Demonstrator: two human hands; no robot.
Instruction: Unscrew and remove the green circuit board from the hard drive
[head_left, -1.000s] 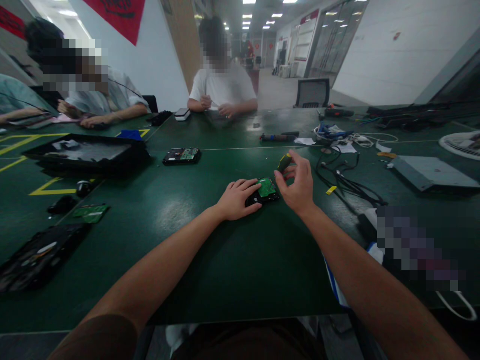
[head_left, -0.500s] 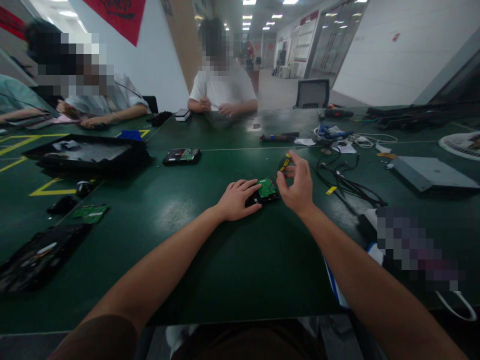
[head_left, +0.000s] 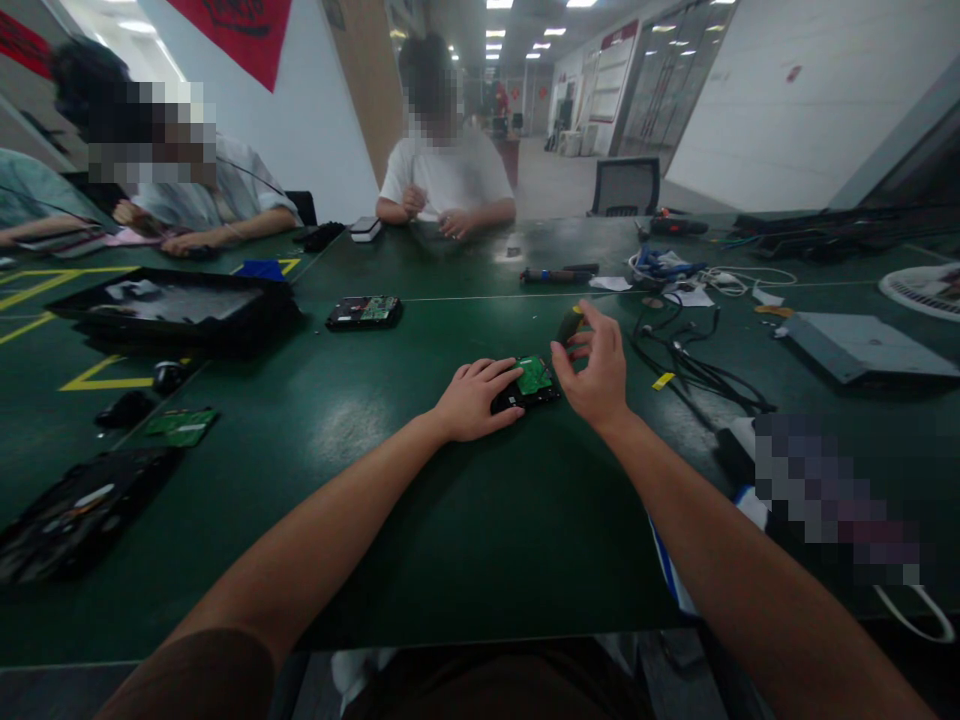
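My left hand (head_left: 476, 398) lies over the left part of a hard drive (head_left: 536, 400), holding it down on the table. The thumb is along its near edge and the fingers reach across the green circuit board (head_left: 534, 374) on top. A screwdriver (head_left: 570, 325) with a dark handle and some yellow is in my right hand (head_left: 596, 370), between thumb and fingers, just right of the drive. The handle stands nearly upright with a slight tilt. I cannot make out its tip. Another hard drive (head_left: 364, 312) rests farther back, left of my hands.
A black tray (head_left: 172, 305), a loose green board (head_left: 181, 427) and a black part (head_left: 82, 510) occupy the left. Black cables (head_left: 694, 370) and a grey metal box (head_left: 870, 345) lie right. Two co-workers sit at the far side and left, with another sleeve at the left edge.
The screwdriver handle has turned in my right hand, so less yellow shows. My left hand and the drive stay put. The co-worker opposite has shifted their hands slightly.
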